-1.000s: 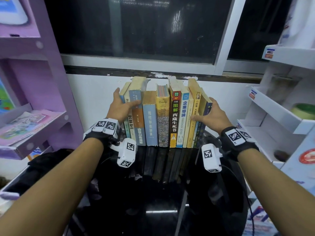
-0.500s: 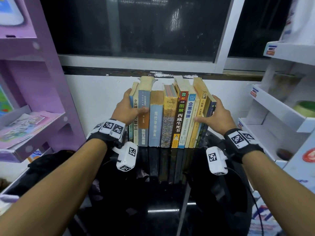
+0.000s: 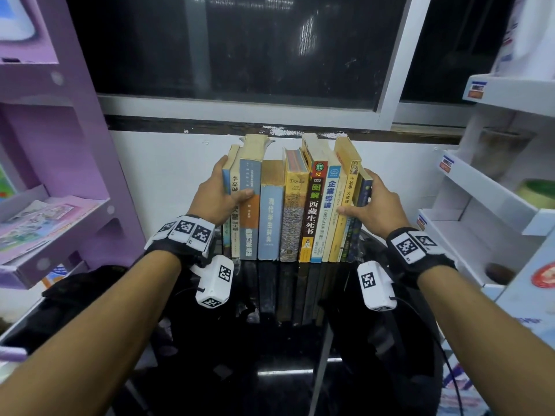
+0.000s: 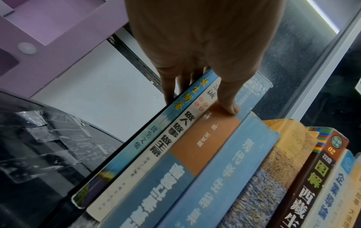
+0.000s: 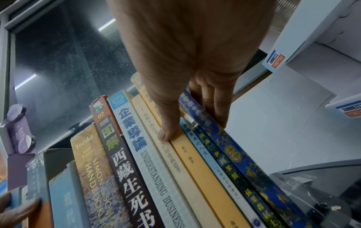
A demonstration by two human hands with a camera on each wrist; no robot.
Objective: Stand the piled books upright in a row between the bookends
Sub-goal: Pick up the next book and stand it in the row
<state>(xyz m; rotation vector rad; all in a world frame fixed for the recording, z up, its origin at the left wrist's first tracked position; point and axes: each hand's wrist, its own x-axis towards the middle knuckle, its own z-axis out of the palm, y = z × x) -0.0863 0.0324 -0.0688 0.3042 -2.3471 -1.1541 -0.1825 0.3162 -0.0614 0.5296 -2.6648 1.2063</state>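
Observation:
A row of several books stands upright, spines toward me, on a glossy black table. My left hand is at the row's left end: straight fingers lie flat against the outer cover of the thin blue book, and the thumb presses across the spines. My right hand mirrors it at the right end, with fingers flat on the dark blue patterned book and the thumb on a yellow spine. The right-hand books fan out slightly at the top. I cannot make out any bookend.
A white wall and a dark window stand close behind the row. A purple shelf unit with booklets flanks the left. White shelves holding jars flank the right. Black bags lie at both sides of the table front.
Both hands stay on the ends of the row. The right-end books lean less than a second ago, and the row sits a little further right in view.

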